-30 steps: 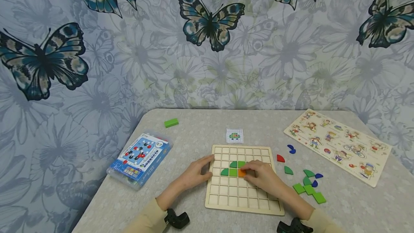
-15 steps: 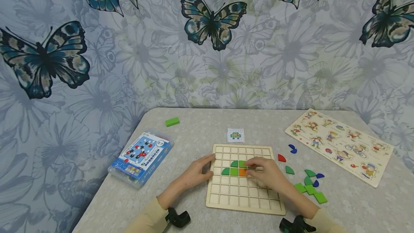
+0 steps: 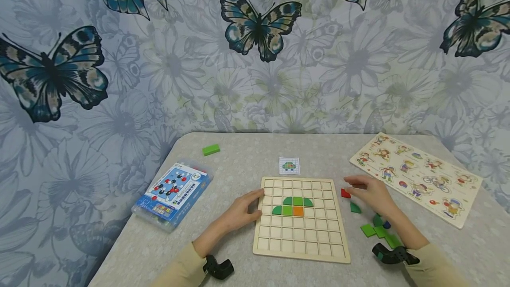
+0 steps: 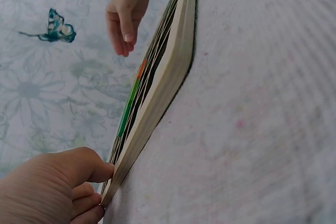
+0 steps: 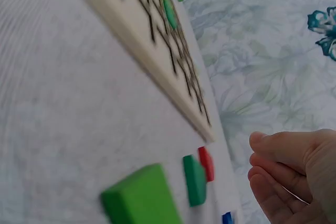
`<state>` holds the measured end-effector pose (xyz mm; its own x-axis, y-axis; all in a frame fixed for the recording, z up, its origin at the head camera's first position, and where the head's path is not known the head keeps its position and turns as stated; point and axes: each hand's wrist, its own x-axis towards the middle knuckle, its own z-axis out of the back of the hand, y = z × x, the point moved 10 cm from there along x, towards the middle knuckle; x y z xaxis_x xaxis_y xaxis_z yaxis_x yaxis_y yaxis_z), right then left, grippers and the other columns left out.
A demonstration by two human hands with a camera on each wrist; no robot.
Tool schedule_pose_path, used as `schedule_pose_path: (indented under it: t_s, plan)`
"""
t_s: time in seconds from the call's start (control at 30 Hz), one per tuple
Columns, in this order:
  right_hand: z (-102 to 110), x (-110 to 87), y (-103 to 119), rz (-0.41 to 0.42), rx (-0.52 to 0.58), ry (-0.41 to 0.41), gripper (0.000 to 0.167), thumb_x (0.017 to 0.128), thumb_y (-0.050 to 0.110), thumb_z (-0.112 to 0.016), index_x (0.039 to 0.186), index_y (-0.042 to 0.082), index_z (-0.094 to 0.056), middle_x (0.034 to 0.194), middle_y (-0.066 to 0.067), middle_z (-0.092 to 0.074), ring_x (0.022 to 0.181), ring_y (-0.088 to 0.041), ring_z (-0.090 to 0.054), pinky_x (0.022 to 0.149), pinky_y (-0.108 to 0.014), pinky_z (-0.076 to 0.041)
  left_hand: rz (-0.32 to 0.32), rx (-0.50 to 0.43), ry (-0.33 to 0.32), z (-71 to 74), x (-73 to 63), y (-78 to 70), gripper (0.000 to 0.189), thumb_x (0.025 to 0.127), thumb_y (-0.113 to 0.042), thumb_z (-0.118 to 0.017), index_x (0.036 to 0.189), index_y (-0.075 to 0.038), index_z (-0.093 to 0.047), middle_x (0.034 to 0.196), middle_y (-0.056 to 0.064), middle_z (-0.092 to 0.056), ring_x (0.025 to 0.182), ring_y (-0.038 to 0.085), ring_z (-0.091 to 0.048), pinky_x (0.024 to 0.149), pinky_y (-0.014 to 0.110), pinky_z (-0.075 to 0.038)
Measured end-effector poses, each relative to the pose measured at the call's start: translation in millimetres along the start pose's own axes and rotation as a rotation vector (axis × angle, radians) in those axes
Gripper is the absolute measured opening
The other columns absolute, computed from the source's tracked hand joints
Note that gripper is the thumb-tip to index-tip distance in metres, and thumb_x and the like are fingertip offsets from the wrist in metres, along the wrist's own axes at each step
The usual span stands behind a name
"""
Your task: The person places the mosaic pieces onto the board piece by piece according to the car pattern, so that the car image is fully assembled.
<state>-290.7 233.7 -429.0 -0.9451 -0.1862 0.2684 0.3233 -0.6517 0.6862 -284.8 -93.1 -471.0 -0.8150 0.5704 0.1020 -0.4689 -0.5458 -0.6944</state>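
Observation:
A wooden grid board (image 3: 299, 242) lies on the table. Toward its upper middle sit two rows of pieces: a green square (image 3: 297, 200) flanked by green quarter circles (image 3: 308, 202), and below them a green quarter circle (image 3: 276, 210), a green square (image 3: 287, 210) and an orange square (image 3: 298, 211). My left hand (image 3: 240, 211) touches the board's left edge with thumb and fingers spread. Off the board's right side, my right hand (image 3: 370, 195) hovers by the red quarter circle (image 3: 345, 193). Its fingers appear clear of that piece in the right wrist view, holding nothing.
Green quarter circles (image 3: 355, 207) and green squares (image 3: 368, 230) lie right of the board, partly under the right arm. A pattern card (image 3: 288, 166) lies beyond the board. A picture puzzle board (image 3: 422, 180), a boxed set (image 3: 173, 194) and a green block (image 3: 211, 149) stand farther out.
My right hand has left the board and moved right to the red quarter circle. A green quarter circle now shows in the cell where its fingers were. My left hand stays at the edge.

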Motion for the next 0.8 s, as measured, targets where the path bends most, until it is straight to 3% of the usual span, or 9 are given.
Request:
schedule_pose_path:
  t_s: [0.13, 0.33, 0.6, 0.8]
  plan:
    - [-6.8, -0.8, -9.8, -0.02, 0.01, 0.019, 0.033, 0.086, 0.016, -0.07, 0.115, -0.001, -0.066, 0.108, -0.015, -0.067, 0.095, -0.031, -0.064, 0.076, -0.033, -0.054, 0.002, 0.006, 0.002, 0.1, -0.5, -0.4, 0.062, 0.089, -0.014, -0.06, 0.145, -0.002, -0.035, 0.147, 0.012, -0.036, 0.136, 0.023, -0.03, 0.108, 0.043, -0.029]
    - [-18.2, -0.2, -12.8, -0.01, -0.043, 0.037, 0.032, 0.082, 0.009, -0.073, 0.112, -0.001, -0.067, 0.105, -0.014, -0.068, 0.094, -0.029, -0.065, 0.076, -0.037, -0.054, 0.006, 0.0, -0.002, 0.9, -0.5, -1.7, 0.062, 0.089, -0.014, -0.06, 0.145, -0.002, -0.036, 0.147, 0.011, -0.036, 0.136, 0.024, -0.03, 0.107, 0.043, -0.029]
    - [-21.2, -0.7, -8.5, 0.077, -0.114, -0.004, 0.026, 0.079, 0.002, -0.074, 0.105, -0.001, -0.07, 0.099, -0.012, -0.069, 0.089, -0.028, -0.065, 0.072, -0.039, -0.054, 0.012, -0.002, 0.003, 0.0, -0.6, 0.1, 0.062, 0.089, -0.014, -0.06, 0.145, -0.002, -0.036, 0.147, 0.011, -0.036, 0.136, 0.024, -0.03, 0.108, 0.044, -0.029]
    - [-17.3, -1.6, -2.9, 0.06, -0.097, -0.017, 0.027, 0.081, 0.003, -0.073, 0.107, -0.001, -0.07, 0.098, -0.011, -0.069, 0.088, -0.028, -0.066, 0.07, -0.034, -0.054, 0.01, 0.004, 0.0, 0.6, -1.2, 0.1, 0.062, 0.089, -0.014, -0.06, 0.145, -0.002, -0.036, 0.147, 0.012, -0.036, 0.136, 0.024, -0.03, 0.108, 0.044, -0.029]
